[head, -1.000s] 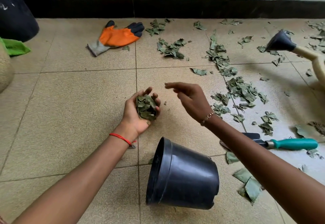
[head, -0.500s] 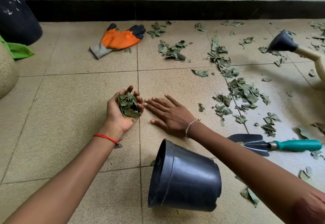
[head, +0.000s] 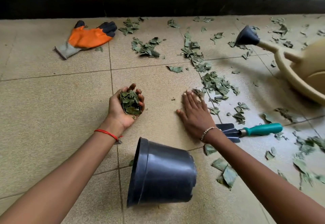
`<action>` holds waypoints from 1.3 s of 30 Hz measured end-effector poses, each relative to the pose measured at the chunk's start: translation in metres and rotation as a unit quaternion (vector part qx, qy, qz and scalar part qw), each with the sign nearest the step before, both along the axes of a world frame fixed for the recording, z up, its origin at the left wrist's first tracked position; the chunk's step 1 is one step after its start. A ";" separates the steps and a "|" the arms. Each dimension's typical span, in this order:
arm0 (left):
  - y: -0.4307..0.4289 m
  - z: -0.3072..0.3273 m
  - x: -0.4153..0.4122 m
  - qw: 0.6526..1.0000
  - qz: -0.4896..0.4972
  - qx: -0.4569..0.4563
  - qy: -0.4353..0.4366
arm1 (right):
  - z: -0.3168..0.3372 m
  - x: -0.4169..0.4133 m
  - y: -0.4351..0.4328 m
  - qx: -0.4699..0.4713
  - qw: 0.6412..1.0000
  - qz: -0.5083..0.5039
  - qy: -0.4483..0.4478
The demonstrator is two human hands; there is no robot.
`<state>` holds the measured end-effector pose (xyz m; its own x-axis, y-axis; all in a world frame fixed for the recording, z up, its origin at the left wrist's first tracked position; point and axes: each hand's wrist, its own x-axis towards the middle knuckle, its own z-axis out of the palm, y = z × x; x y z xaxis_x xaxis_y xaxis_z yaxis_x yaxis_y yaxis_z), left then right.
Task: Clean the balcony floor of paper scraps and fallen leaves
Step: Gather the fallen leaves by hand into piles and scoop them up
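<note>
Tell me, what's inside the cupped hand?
Dry green leaves fill the left hand. Whatever lies under the pile, against the palm, is covered.

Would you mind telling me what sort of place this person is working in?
Probably a balcony kept for potted plants: a tiled floor ending at a low kerb, with a watering can, a tipped black plant pot and a trowel among fallen leaves.

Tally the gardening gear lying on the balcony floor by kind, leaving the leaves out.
Orange glove: 1
Black pot: 1
Trowel: 1
Watering can: 1
Total: 4
</note>
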<state>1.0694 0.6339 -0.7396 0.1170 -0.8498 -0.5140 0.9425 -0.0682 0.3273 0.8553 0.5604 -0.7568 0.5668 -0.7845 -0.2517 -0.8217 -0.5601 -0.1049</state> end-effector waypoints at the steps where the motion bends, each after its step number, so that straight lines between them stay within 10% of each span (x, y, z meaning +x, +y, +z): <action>1: -0.002 0.000 -0.003 1.000 -0.003 0.004 -0.002 | 0.002 0.001 0.003 0.038 0.999 0.019 -0.029; 5: -0.007 0.001 -0.010 1.000 -0.020 0.009 -0.017 | 0.010 0.000 0.006 0.077 0.977 -0.022 -0.200; 10: -0.005 0.001 -0.007 0.999 -0.019 0.006 -0.027 | 0.004 -0.003 -0.007 0.046 0.957 -0.270 -0.093; 16: -0.002 -0.001 -0.003 0.999 -0.024 0.005 -0.046 | -0.001 0.018 -0.006 0.049 0.966 -0.170 -0.190; 24: -0.005 -0.002 -0.002 0.998 -0.018 0.011 -0.055 | 0.013 -0.022 -0.054 0.022 0.893 -0.430 -0.131; 31: -0.018 -0.002 -0.015 0.998 -0.038 -0.002 -0.053 | 0.016 -0.019 -0.040 0.012 0.897 -0.363 -0.252; 35: -0.023 -0.004 -0.019 0.998 -0.041 -0.002 -0.049 | 0.035 -0.053 -0.046 -0.077 0.903 -0.416 -0.071; 39: -0.026 -0.004 -0.022 0.998 -0.040 -0.003 -0.043 | 0.038 -0.073 -0.053 0.029 0.874 -0.483 -0.047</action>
<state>1.0476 0.6081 -0.7435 0.0925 -0.8612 -0.4998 0.9023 -0.1397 0.4078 0.7825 0.5078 -0.7187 -0.3327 -0.8960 -0.2942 -0.8944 0.3986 -0.2026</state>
